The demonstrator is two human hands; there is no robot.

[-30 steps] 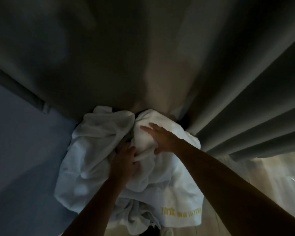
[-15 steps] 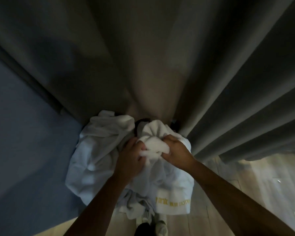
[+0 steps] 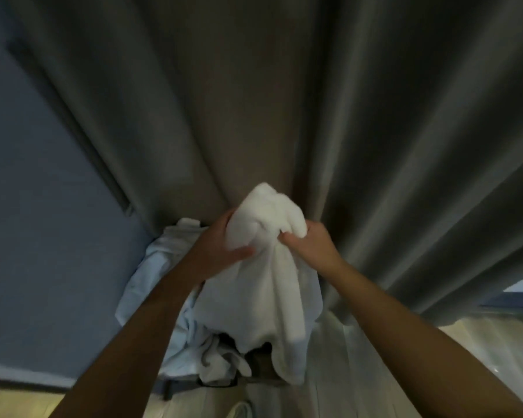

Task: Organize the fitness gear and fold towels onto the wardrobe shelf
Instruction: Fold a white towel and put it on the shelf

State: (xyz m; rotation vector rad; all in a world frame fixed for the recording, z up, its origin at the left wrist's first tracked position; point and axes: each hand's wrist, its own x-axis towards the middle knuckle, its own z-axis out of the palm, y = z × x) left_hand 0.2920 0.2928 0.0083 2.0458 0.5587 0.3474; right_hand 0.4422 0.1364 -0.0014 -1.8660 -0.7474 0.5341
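Note:
A white towel (image 3: 263, 285) hangs bunched in the air in front of a grey curtain, its lower part dangling free. My left hand (image 3: 224, 245) grips the towel's bunched top from the left, thumb across the cloth. My right hand (image 3: 308, 248) grips the same bunch from the right, fingers curled into the fabric. Below and to the left lies a heap of pale crumpled linen (image 3: 151, 291) on a dark piece of furniture that is mostly hidden.
A long grey curtain (image 3: 375, 146) fills the background in heavy folds. A blue-grey wall (image 3: 43, 206) stands on the left. Pale wood floor (image 3: 435, 357) shows at the lower right, and a shoe toe (image 3: 239, 410) at the bottom edge.
Both hands closed on the towel atop the pile and raised it, so it now hangs clear of the heap. The view tilted upward.

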